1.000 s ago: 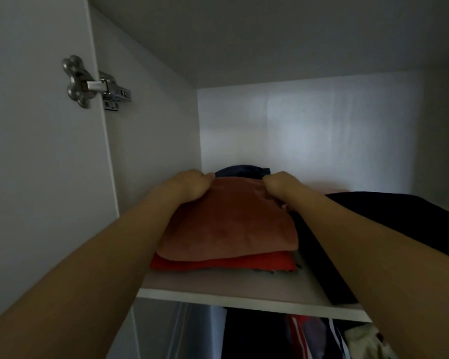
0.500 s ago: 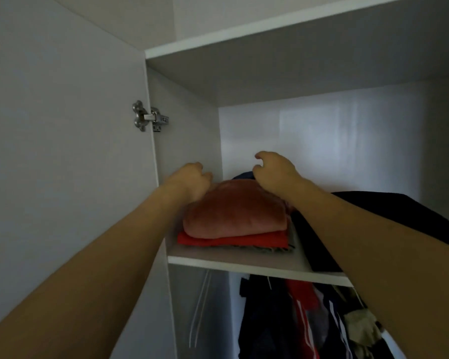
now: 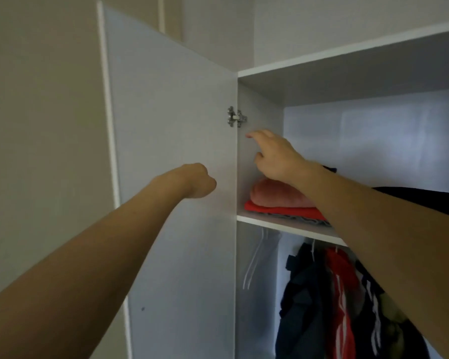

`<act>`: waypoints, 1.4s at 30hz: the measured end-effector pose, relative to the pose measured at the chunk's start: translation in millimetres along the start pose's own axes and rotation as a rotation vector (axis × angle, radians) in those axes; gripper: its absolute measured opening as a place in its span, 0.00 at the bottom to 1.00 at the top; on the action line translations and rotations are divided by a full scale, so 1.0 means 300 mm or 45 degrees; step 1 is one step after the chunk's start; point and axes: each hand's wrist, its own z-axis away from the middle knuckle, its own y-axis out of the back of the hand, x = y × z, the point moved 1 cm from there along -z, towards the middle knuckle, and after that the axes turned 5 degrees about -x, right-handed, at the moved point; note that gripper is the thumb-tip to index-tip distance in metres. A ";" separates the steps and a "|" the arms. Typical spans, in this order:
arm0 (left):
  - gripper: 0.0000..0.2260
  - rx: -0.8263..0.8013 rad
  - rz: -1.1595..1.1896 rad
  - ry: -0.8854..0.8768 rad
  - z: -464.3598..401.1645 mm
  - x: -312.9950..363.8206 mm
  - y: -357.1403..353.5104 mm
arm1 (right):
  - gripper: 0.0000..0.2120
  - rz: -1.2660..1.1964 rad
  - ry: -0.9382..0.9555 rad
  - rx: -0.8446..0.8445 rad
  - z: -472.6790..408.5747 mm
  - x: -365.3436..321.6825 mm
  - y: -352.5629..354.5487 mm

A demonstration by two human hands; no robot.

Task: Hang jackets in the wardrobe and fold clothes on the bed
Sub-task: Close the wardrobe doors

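Wardrobe (image 3: pixel 373 81) fills the right of the view, white, its door (image 3: pixel 171 177) swung open to the left against a beige wall (image 3: pixel 42 125). A shelf (image 3: pixel 283 225) crosses it high up. On the shelf lies a stack of folded clothes: a pink one (image 3: pixel 275 195) on top, a red one (image 3: pixel 278 210) under it, something striped at the bottom, and a dark heap (image 3: pixel 412 198) further right. Below the shelf, jackets (image 3: pixel 329 301) hang on the right, dark and red, and an empty white hanger (image 3: pixel 252 265) hangs at the left. A metal hinge (image 3: pixel 236 116) sits at the door's top edge.

Both hands are up and hold nothing. The left hand (image 3: pixel 198 183) is in front of the door with fingers curled into a loose fist. The right hand (image 3: pixel 275 156) hovers above the pink garment, just clear of it, fingers spread and relaxed, its fingertips (image 3: pixel 249 135) near the wardrobe's left inner wall below the hinge.

The folded stack looks stowed, so I judge this part finished; the bed is not in view, so what is left to fold cannot be told.

The likeliest slip is the right forearm, which crosses low over the stack's right end: drawn back carelessly, it could drag the pink garment toward the shelf edge and undo the folds. The stack sits near that edge and the soft top piece bulges, so a nudge could tip it off. The left fist is close to the door and could knock it.

The room is dim, and daylight falls faintly on the back panel.
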 end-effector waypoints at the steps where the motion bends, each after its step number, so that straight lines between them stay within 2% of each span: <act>1: 0.21 -0.078 -0.089 0.065 0.045 -0.049 0.018 | 0.28 0.001 0.069 0.027 -0.018 -0.055 0.005; 4: 0.22 -0.425 -0.338 0.365 0.175 -0.200 0.058 | 0.33 0.069 0.295 0.154 -0.089 -0.222 0.014; 6: 0.22 -0.384 -0.472 0.406 0.209 -0.304 0.079 | 0.36 0.189 0.418 0.239 -0.138 -0.335 0.013; 8: 0.23 -0.189 -0.500 0.371 0.208 -0.405 0.084 | 0.39 0.314 0.563 0.267 -0.185 -0.457 0.003; 10: 0.25 -0.032 -0.260 0.333 0.190 -0.471 0.063 | 0.37 0.453 0.711 0.246 -0.234 -0.574 -0.017; 12: 0.23 -0.014 0.192 0.235 0.167 -0.492 0.023 | 0.30 0.595 0.790 0.169 -0.273 -0.665 -0.043; 14: 0.21 0.005 0.653 0.163 0.158 -0.491 -0.013 | 0.23 0.756 0.746 0.084 -0.288 -0.702 -0.067; 15: 0.19 0.045 0.743 0.142 0.157 -0.494 -0.023 | 0.21 0.804 0.723 0.085 -0.287 -0.703 -0.069; 17: 0.18 0.087 0.724 0.089 0.153 -0.497 -0.029 | 0.19 0.811 0.752 0.163 -0.271 -0.694 -0.052; 20: 0.17 -0.049 0.670 -0.115 0.176 -0.444 -0.016 | 0.20 0.784 0.881 0.390 -0.224 -0.645 0.010; 23: 0.21 -0.220 0.608 -0.361 0.196 -0.313 -0.010 | 0.17 0.734 0.945 0.598 -0.135 -0.517 0.083; 26: 0.28 -0.244 0.517 -0.455 0.172 -0.118 -0.049 | 0.12 0.773 0.998 0.701 -0.017 -0.325 0.168; 29: 0.51 -0.272 0.590 -0.483 0.107 0.098 -0.150 | 0.11 0.908 0.903 0.635 0.100 -0.149 0.265; 32: 0.63 -0.183 0.731 -0.519 0.042 0.327 -0.252 | 0.13 1.081 0.716 0.536 0.218 0.020 0.341; 34: 0.65 -0.112 0.809 -0.453 0.001 0.481 -0.314 | 0.15 1.201 0.553 0.423 0.290 0.130 0.375; 38: 0.61 0.123 0.846 -0.331 -0.052 0.759 -0.420 | 0.22 1.307 0.170 0.048 0.381 0.324 0.406; 42: 0.59 0.249 0.922 -0.211 -0.133 0.927 -0.467 | 0.27 1.341 -0.011 -0.185 0.377 0.459 0.396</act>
